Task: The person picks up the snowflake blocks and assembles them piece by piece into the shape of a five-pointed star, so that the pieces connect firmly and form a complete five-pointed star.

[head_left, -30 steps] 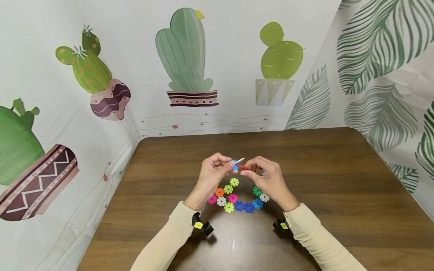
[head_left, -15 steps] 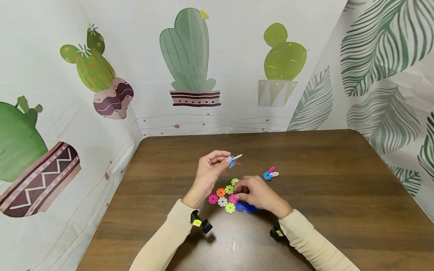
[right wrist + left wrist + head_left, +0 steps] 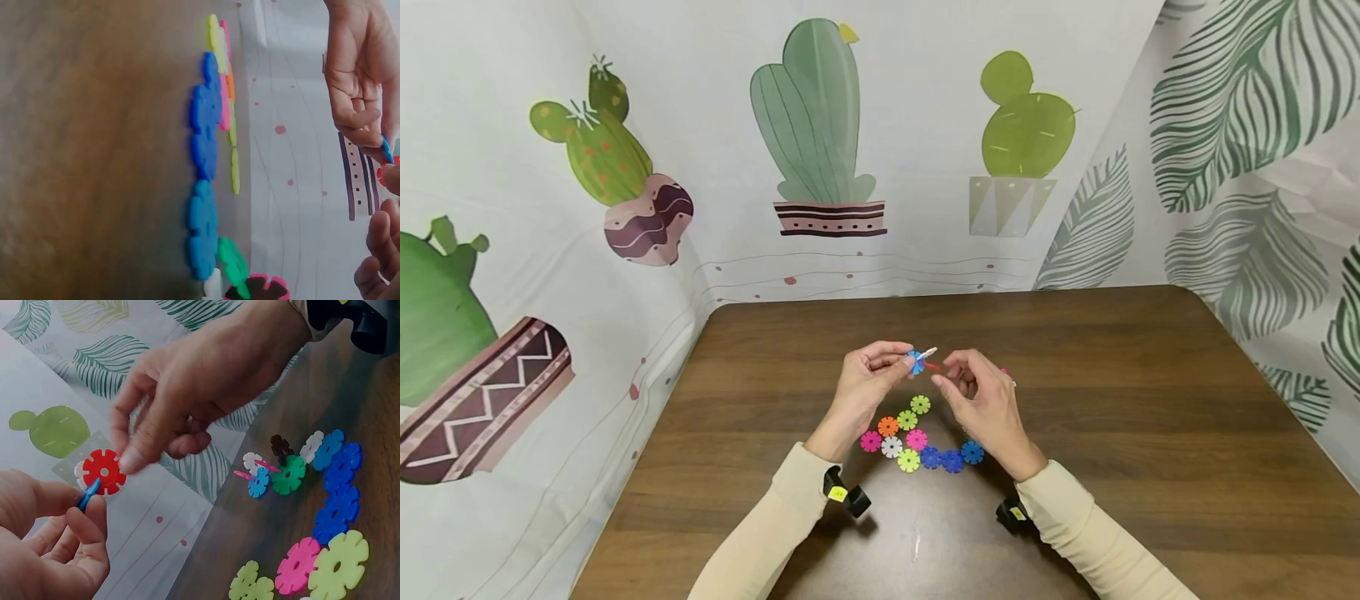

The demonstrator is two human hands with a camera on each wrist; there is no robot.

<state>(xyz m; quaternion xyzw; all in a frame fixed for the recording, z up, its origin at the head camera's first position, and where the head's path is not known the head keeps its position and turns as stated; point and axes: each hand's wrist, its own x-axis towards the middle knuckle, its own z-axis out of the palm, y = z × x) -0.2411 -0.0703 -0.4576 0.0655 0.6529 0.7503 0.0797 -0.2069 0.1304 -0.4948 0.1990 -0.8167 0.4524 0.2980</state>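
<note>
My left hand (image 3: 865,387) pinches a blue notched disc (image 3: 916,362) between thumb and fingers, above the table. Slotted into it are a red disc (image 3: 104,472) and a white disc (image 3: 928,353), the white mostly hidden in the left wrist view. My right hand (image 3: 987,404) is bent at the red disc's edge, thumb and forefinger close to it; whether they grip it, I cannot tell. Below lies a chain of joined discs, among them a pink disc (image 3: 917,440), dark blue discs (image 3: 952,461), a lighter blue disc (image 3: 972,452) and a green disc (image 3: 289,475).
Beyond my right hand lies a small cluster with a blue disc (image 3: 258,483), pink and white pieces. A brown disc (image 3: 282,447) stands near the green one. The wooden table (image 3: 1112,375) meets a patterned cloth backdrop (image 3: 917,167) behind.
My right hand has gone from the red disc down over the chain, then back up beside the red disc. The left hand stays almost in place with its joined discs.
</note>
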